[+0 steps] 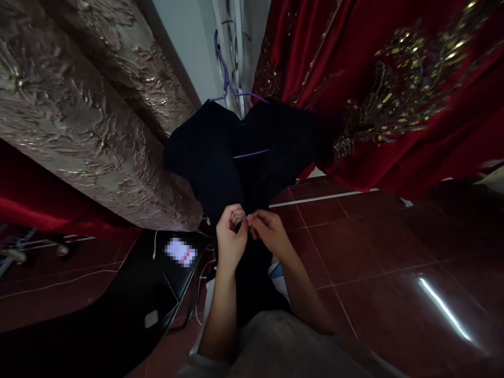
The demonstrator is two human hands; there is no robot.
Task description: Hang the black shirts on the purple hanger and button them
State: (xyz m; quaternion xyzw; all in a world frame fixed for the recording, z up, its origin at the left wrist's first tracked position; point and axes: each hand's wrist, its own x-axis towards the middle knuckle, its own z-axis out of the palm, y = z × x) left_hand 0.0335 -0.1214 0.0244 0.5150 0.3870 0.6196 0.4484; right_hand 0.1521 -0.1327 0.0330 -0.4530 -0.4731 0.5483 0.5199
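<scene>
Garment [212,152]: dark, it hangs from the purple hanger [227,84], in front of the person, with its neck open, so that the lower bar of the hanger shows through
Rack [238,52]: white bars stand behind; the hanger seems to hook there, but the contact is not clear to me
Left hand [229,233]: closed in a pinch on the front of the garment, thumb against fingers, below the lower bar of the hanger
Right hand [270,230]: also pinching the front of the garment, its fingertips just beside those of the left
Fingertips: if a button or a thread is between them, it is too small and dark to tell
Step at the front: I judge it is fine work at the opening, perhaps on a fastening
Next fingertip move: it would call for one hand to steady the cloth, while the other guides the small part with little force
Bench [118,294]: black, at the left; the phone [181,252] lies near its far right corner
</scene>
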